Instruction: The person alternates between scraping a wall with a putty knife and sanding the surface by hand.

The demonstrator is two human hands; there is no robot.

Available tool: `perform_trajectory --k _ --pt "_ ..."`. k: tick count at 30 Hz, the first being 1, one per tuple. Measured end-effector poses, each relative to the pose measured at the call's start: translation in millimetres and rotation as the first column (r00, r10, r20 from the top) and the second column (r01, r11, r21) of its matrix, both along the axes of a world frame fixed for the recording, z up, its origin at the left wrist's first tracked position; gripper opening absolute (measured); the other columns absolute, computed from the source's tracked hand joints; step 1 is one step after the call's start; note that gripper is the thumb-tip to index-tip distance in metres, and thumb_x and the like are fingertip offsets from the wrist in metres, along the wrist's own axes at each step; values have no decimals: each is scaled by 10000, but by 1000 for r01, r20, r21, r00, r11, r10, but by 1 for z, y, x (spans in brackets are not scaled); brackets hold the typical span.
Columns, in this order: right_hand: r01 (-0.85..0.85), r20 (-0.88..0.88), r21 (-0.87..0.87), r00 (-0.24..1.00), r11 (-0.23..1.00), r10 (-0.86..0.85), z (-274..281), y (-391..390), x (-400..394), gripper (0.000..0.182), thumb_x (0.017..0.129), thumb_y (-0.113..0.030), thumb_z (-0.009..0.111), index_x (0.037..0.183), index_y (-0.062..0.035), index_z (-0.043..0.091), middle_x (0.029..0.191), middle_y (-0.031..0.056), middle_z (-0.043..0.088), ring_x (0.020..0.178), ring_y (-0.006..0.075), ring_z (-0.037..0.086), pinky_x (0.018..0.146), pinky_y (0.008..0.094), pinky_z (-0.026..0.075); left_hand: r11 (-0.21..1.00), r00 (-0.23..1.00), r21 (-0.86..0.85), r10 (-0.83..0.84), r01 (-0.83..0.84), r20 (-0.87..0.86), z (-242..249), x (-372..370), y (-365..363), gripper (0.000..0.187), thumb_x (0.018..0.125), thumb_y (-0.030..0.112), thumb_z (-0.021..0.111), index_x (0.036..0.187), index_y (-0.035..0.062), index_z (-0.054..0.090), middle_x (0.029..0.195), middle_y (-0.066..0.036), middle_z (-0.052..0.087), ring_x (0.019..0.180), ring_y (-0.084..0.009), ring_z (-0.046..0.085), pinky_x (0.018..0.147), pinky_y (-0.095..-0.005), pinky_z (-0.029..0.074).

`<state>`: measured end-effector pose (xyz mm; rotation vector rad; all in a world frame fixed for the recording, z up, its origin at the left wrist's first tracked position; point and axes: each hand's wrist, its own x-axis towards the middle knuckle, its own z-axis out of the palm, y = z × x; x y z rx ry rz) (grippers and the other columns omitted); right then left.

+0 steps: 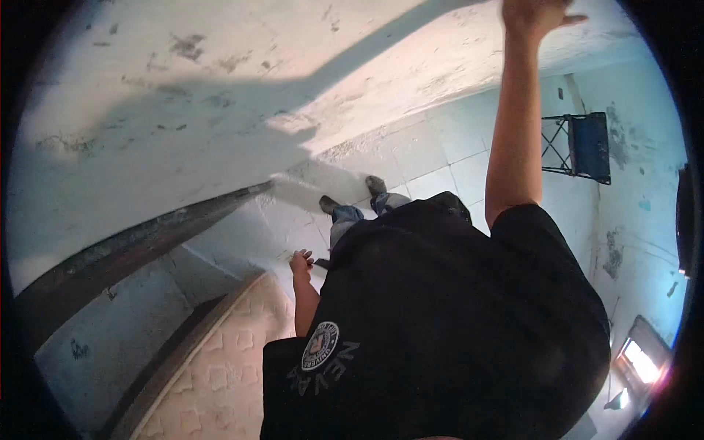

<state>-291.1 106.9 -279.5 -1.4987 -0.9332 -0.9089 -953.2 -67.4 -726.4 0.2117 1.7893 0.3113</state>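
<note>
My right hand [535,16] is raised at the top edge, against or close to the pale, stained wall [411,66]. Its thumb sticks out to the side; the other fingertips are partly cut off by the frame, and no held thing shows. Low beside my body, my left hand [301,262] has its fingers curled around a small dark flat object [321,263], whose exact kind is too small to tell. Between the hands are my black T-shirt [455,315] and my feet [352,194] on the tiled floor [429,158].
A dark wooden beam [139,238] runs along the left by the wall. Below it lies a patterned, cream-coloured mattress [220,367] with a dark frame edge. A blue folding chair [589,147] stands at right by the peeling wall [638,220]. Bright light enters through an opening [642,361].
</note>
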Motion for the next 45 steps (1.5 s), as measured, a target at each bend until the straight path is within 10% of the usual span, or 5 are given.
perform_trajectory --k 19,28,36,42,45 --pt "-63 -218 167 971 984 99 -2 22 -92 651 929 -211 452 1550 -100 292 1612 167 253 1491 352 231 1148 610 -125 972 955 136 -154 192 -252 -14 28 62 164 889 208 599 917 74 689 646 -61 561 466 -191 510 428 -353 417" --pt "21 -581 103 813 994 43 -43 -1 7 613 994 -284 389 1565 -117 239 1636 119 195 1513 313 161 1145 651 -84 -49 52 133 -750 990 -660 16 20 51 137 850 145 625 753 51 599 603 -93 558 501 -245 553 477 -419 442" --pt "-110 -120 -225 989 968 85 -24 -8 -74 636 912 -276 493 1531 -201 367 1641 100 188 1519 288 155 1143 637 -154 -244 -185 -15 -696 970 -694 19 35 64 121 845 142 628 774 46 608 664 -119 601 587 -268 597 534 -442 460" --pt "-26 -734 149 667 988 128 -52 7 -2 606 1047 -319 341 1578 -84 168 1654 119 118 1517 304 141 1139 589 -156 -286 -286 -107 -709 952 -645 17 36 68 110 841 140 631 793 42 616 717 -140 638 660 -288 635 583 -462 475" --pt "-99 -373 110 918 989 134 -17 15 -101 667 962 -282 449 1565 -94 235 1648 136 142 1514 334 149 1141 639 -118 -346 -348 -136 -678 928 -648 18 39 69 107 839 139 632 802 40 620 743 -151 656 697 -298 654 607 -473 483"
